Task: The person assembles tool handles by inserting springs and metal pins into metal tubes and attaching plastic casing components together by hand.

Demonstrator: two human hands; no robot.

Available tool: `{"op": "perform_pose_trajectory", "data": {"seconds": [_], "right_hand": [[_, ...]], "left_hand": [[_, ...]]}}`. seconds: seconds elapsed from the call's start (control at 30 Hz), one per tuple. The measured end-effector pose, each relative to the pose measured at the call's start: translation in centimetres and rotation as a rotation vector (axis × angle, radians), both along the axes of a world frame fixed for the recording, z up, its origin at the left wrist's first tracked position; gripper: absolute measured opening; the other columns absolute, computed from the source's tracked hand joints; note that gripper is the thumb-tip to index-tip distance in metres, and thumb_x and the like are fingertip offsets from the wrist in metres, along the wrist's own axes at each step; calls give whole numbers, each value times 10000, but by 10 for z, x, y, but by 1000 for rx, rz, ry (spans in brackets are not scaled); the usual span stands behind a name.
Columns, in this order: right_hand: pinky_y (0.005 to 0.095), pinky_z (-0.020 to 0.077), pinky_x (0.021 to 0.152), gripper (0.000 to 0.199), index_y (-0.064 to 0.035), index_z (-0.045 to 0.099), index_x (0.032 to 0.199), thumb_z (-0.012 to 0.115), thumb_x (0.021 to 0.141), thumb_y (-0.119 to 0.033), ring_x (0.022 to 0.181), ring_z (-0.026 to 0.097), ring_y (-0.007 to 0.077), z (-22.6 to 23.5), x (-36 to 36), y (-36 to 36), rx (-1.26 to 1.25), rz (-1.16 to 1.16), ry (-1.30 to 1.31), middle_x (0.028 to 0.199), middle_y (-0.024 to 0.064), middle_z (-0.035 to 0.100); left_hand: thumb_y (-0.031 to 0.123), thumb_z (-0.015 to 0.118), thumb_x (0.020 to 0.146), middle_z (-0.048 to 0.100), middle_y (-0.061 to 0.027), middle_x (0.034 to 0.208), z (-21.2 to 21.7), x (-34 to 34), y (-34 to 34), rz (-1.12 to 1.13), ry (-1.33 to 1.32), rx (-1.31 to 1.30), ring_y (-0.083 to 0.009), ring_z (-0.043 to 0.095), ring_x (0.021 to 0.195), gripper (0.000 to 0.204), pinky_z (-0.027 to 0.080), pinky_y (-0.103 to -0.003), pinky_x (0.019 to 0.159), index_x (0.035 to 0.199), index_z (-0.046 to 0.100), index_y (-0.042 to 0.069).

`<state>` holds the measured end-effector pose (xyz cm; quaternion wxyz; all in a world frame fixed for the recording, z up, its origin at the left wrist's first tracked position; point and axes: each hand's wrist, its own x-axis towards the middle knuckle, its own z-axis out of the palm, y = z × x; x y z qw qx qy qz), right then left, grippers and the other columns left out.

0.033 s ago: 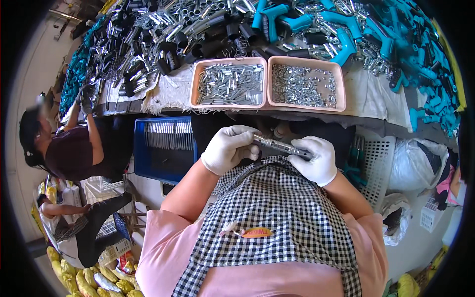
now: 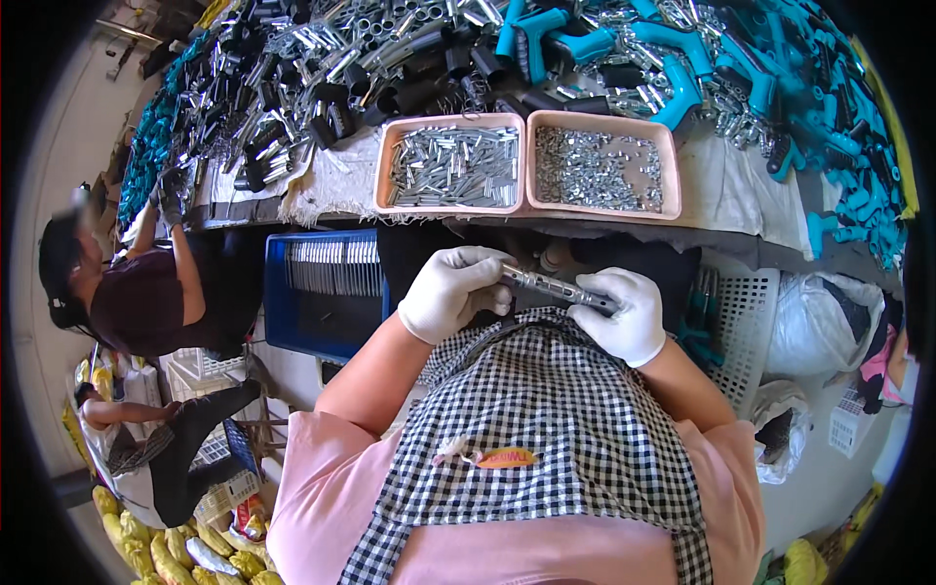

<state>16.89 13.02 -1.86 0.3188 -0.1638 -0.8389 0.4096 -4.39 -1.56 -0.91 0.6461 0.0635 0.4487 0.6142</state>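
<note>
A slotted metal tube (image 2: pixel 558 289) lies slantwise between my hands, above my lap. My left hand (image 2: pixel 451 294), in a white glove, pinches its left end between thumb and fingers. The other end is held by my white-gloved right hand (image 2: pixel 621 314), whose thumb and fingers close round it. Just beyond, on the table edge, stand two pale pink trays. The left tray (image 2: pixel 380 181) holds slim metal pins, and the right tray (image 2: pixel 675 187) holds small metal pieces. Whether anything small sits inside the tube, I cannot tell.
Black sleeves, metal parts and teal pistol-shaped handles (image 2: pixel 680 93) heap the table behind the trays. Below its edge, a blue crate (image 2: pixel 276 312) holds a row of metal pieces. A white basket (image 2: pixel 746 327) stands right. Another person (image 2: pixel 146 292) works at left; one sits behind.
</note>
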Motion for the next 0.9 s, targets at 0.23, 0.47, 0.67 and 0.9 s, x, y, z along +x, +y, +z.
{"op": "perform_pose_trajectory", "data": {"seconds": [0.23, 0.47, 0.67, 0.9], "right_hand": [[347, 523, 575, 284, -27, 686, 882, 806, 640, -112, 635, 658, 287, 0, 10, 4, 63, -69, 12, 779, 121, 677], [358, 520, 569, 297, -36, 682, 905, 812, 654, -127, 635, 657, 296, -5, 17, 16, 67, -104, 8, 787, 123, 674], [356, 524, 583, 333, -31, 676, 913, 835, 634, -118, 659, 665, 310, 0, 26, 27, 27, -97, 23, 802, 140, 670], [323, 538, 660, 326, -5, 677, 916, 808, 622, -55, 727, 694, 295, -6, 38, 34, -182, -211, 63, 831, 155, 688]], "left_hand": [[203, 521, 1012, 689, -139, 885, 8, 26, 16, 94, 339, -49, -198, 687, 688, 349, 589, -304, 637, 1180, 579, -97], [219, 483, 1023, 690, -144, 948, 11, 40, 44, -85, 454, -103, -172, 688, 749, 379, 569, -261, 654, 1208, 581, -96], [232, 483, 1024, 699, -111, 875, 22, 50, 60, -122, 515, -104, -152, 679, 696, 349, 555, -249, 621, 1100, 627, -76], [167, 421, 1014, 691, -117, 866, 40, 48, 86, -353, 1001, 82, -134, 647, 799, 348, 514, -255, 702, 1079, 651, -86]]}}
